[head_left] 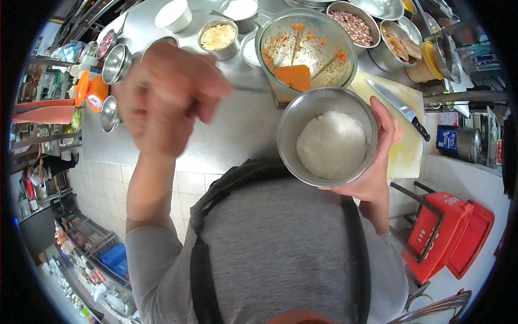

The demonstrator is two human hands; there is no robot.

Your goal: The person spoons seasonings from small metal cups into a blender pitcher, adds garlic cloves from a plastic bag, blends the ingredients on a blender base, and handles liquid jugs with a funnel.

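Observation:
A round metal bowl point(287, 162) with a heap of white powder point(332, 144) in it sits in my right hand point(377, 156), whose fingers wrap its right side and underside. My left hand point(167, 97) is raised over the steel table point(237, 127), its fingers curled and smeared by motion. What it holds, if anything, I cannot make out; a faint grey streak runs from it toward the bowl. Just beyond the bowl stands a large mixing bowl point(340, 48) with red-orange smears and an orange spatula point(293, 77) inside.
A knife point(396, 105) lies on the cutting board point(407, 148) at the right. Along the back stand a tin of pale flakes point(218, 38), a bowl of diced meat point(350, 27) and a white tub point(174, 16). An orange scale point(97, 94) is at the left, red crates point(440, 227) lower right.

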